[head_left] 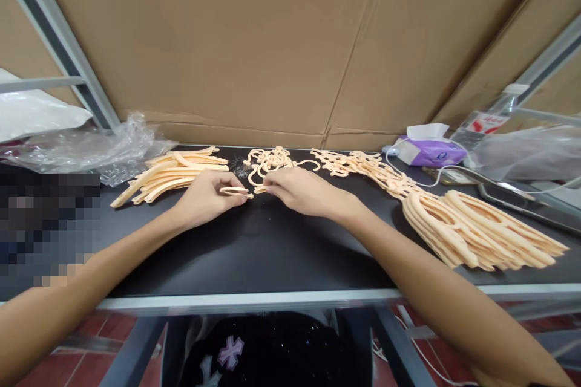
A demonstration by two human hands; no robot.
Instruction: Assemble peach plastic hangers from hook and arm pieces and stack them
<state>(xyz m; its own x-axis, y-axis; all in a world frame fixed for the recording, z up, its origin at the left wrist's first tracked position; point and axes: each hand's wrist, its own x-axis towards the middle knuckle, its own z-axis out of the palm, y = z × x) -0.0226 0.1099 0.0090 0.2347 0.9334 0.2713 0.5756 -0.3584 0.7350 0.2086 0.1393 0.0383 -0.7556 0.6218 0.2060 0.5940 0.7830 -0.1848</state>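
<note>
My left hand (204,198) pinches a thin, curved cream-coloured piece (235,192) above the black table. Close to its right, the fingers of my right hand (305,191) are closed on a small cream-coloured piece (260,190), mostly covered by the fingertips. The tips of the two pieces nearly meet; whether they touch I cannot tell. Just behind my hands lies a loose heap of slim, curly cream pieces (275,158). Beside my left hand is a pile of long, gently curved strips (170,176).
Curly pieces (363,166) trail rightward to stacks of larger openwork pieces (476,230). A purple tissue pack (429,150), a white cable and a plastic bottle (488,118) stand back right. Clear plastic wrap (104,148) lies left. Cardboard (236,42) walls the back. The table edge (254,302) is metal.
</note>
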